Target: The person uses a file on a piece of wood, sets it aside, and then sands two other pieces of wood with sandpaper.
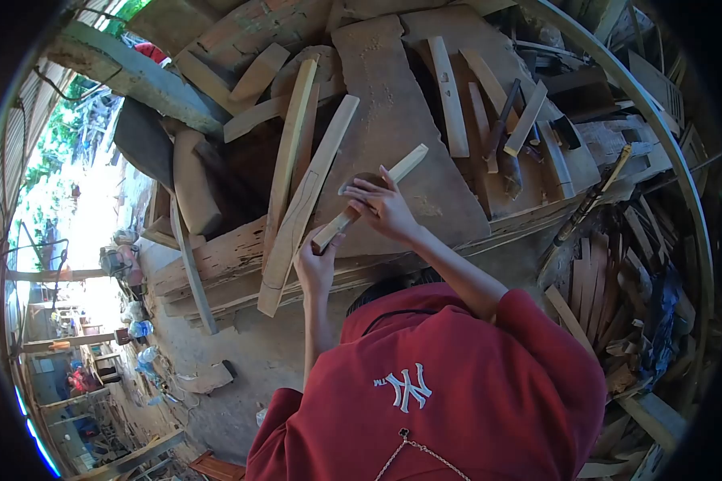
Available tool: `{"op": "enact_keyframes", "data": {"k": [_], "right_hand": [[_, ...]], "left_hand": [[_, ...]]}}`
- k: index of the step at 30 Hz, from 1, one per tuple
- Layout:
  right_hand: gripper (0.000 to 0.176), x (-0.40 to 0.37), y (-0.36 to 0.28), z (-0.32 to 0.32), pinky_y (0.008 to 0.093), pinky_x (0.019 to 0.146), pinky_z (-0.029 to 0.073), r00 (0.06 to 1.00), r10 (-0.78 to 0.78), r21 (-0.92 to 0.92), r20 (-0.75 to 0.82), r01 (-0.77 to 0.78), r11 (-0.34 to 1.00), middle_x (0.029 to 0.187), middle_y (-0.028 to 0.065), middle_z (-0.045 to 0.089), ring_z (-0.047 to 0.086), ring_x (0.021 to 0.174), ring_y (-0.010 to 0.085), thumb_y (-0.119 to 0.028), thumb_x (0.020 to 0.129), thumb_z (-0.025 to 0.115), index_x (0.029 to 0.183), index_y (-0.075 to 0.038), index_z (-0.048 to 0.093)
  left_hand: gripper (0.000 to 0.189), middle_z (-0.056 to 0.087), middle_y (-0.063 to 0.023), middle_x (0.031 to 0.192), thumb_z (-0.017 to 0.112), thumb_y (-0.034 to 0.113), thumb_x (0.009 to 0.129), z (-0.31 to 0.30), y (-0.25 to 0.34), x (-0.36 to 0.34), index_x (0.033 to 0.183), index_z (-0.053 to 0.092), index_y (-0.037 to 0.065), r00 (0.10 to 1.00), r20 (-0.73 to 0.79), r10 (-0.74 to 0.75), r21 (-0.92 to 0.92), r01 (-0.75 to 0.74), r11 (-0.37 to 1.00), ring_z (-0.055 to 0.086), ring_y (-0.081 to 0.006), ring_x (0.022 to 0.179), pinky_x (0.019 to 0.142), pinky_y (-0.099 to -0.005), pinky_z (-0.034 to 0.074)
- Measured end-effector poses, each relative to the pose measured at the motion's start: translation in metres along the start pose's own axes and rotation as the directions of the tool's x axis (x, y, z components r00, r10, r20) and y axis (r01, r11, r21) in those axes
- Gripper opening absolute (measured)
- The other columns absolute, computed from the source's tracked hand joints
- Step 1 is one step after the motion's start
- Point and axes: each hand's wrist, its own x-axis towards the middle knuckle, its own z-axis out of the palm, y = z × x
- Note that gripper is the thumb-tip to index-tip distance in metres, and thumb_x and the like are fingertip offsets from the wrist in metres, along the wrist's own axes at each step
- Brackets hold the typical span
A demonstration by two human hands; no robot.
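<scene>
A slim pale wooden strip (411, 163) slants across in front of me, above the workbench. My left hand (317, 263) is closed around its lower end, thumb along the side. Midway along the strip, my right hand (383, 210) presses a brown rounded piece (367, 179) against it. The fingers are bent over this piece, and its kind cannot be made out. Beside my left hand, a long wooden board (309, 200) with a curved line drawn on it leans over the bench edge. Another yellowish strip (294, 136) lies next to that board.
A worn brown sheet (385, 96) covers the wooden workbench (217, 260). On its right lie a notched wooden piece (448, 96), several offcuts and a dark-handled tool (503, 120). Stacked wood scraps (594, 280) stand at right. A curved metal band (672, 136) arches on the right.
</scene>
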Motion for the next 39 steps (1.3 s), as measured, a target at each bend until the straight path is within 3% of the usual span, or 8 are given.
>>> {"op": "enact_keyframes", "data": {"k": [3, 12, 19, 22, 28, 31, 34, 39], "right_hand": [[0.026, 0.000, -0.016, -0.003, 0.0489, 0.114, 0.022, 0.998, -0.057, 0.032, -0.015, 0.057, 0.998, 0.113, 0.0041, 0.069, 0.056, 0.122, 0.0200, -0.025, 0.093, 0.059, 0.115, -0.014, 0.068], [0.023, -0.011, 0.052, -0.026, 0.0414, 0.090, 0.039, 0.895, 0.415, 0.020, -0.163, -0.418, 0.908, 0.114, 0.0066, 0.068, 0.059, 0.112, 0.0237, -0.024, 0.095, 0.056, 0.111, -0.013, 0.070], [0.024, -0.016, 0.019, -0.005, 0.0387, 0.092, 0.038, 0.936, 0.317, 0.070, -0.152, -0.309, 0.948, 0.111, 0.0090, 0.068, 0.057, 0.115, 0.0241, -0.026, 0.095, 0.057, 0.106, -0.011, 0.071], [0.024, -0.011, 0.015, -0.003, 0.0389, 0.093, 0.038, 0.909, 0.370, 0.137, -0.190, -0.349, 0.927, 0.109, 0.0086, 0.069, 0.057, 0.115, 0.0248, -0.026, 0.095, 0.057, 0.106, -0.011, 0.071], [0.024, 0.007, -0.028, -0.016, 0.0396, 0.095, 0.039, 0.918, 0.343, 0.282, -0.200, -0.281, 0.917, 0.110, 0.0076, 0.068, 0.056, 0.116, 0.0248, -0.024, 0.095, 0.057, 0.111, -0.011, 0.070], [0.026, 0.019, -0.070, -0.031, 0.0400, 0.095, 0.040, 0.937, 0.281, 0.369, -0.206, -0.192, 0.910, 0.114, 0.0051, 0.067, 0.055, 0.116, 0.0243, -0.023, 0.094, 0.058, 0.115, -0.012, 0.068], [0.027, 0.016, -0.081, -0.032, 0.0406, 0.094, 0.040, 0.965, 0.129, 0.254, -0.229, -0.068, 0.965, 0.119, 0.0009, 0.066, 0.055, 0.116, 0.0231, -0.022, 0.092, 0.061, 0.117, -0.013, 0.067], [0.023, -0.002, -0.013, -0.021, 0.0419, 0.090, 0.040, 0.942, 0.282, 0.093, -0.184, -0.269, 0.959, 0.103, 0.0038, 0.070, 0.056, 0.110, 0.0222, -0.025, 0.092, 0.060, 0.107, -0.012, 0.071]], "left_hand": [[0.035, 0.070, -0.0114, 0.107, 0.079, 0.027, 0.079, -0.029, 0.039, 0.001, 0.104, 0.070, 0.004, 0.980, 0.072, 0.184, 0.404, -0.197, 0.893, 0.067, -0.0184, 0.084, 0.073, -0.0317, 0.052], [0.034, 0.064, -0.0156, 0.122, 0.072, 0.009, 0.084, -0.052, 0.064, 0.003, 0.116, 0.060, 0.003, 0.929, 0.178, 0.324, -0.055, -0.319, 0.946, 0.066, -0.0218, 0.104, 0.084, -0.0316, 0.054], [0.016, 0.069, -0.0130, 0.101, 0.063, 0.004, 0.089, -0.050, 0.084, 0.034, 0.105, 0.063, 0.000, 0.842, 0.091, 0.532, -0.112, -0.522, 0.845, 0.068, -0.0220, 0.094, 0.077, -0.0281, 0.053], [0.011, 0.069, -0.0117, 0.085, 0.058, 0.005, 0.090, -0.037, 0.088, 0.046, 0.096, 0.065, -0.001, 0.860, 0.020, 0.510, -0.138, -0.503, 0.853, 0.068, -0.0175, 0.078, 0.068, -0.0255, 0.050], [0.020, 0.069, -0.0130, 0.076, 0.053, 0.007, 0.092, -0.049, 0.143, 0.050, 0.101, 0.068, -0.003, 0.952, 0.289, 0.099, 0.386, -0.211, 0.898, 0.067, -0.0141, 0.067, 0.062, -0.0252, 0.049], [0.029, 0.070, -0.0178, 0.094, 0.050, 0.005, 0.090, -0.039, 0.131, 0.051, 0.114, 0.063, -0.002, 0.886, 0.258, 0.385, 0.072, -0.415, 0.907, 0.069, -0.0197, 0.081, 0.067, -0.0271, 0.052], [0.047, 0.056, -0.0233, 0.129, 0.048, -0.001, 0.083, -0.029, 0.134, 0.049, 0.130, 0.053, -0.002, 0.839, 0.210, 0.502, 0.101, -0.529, 0.842, 0.066, -0.0279, 0.101, 0.077, -0.0313, 0.054], [0.071, 0.028, -0.0246, 0.151, 0.045, 0.000, 0.073, -0.037, 0.132, 0.051, 0.144, 0.037, 0.001, 0.849, 0.253, 0.464, 0.220, -0.517, 0.827, 0.042, -0.0387, 0.133, 0.103, -0.0450, 0.040]]}}
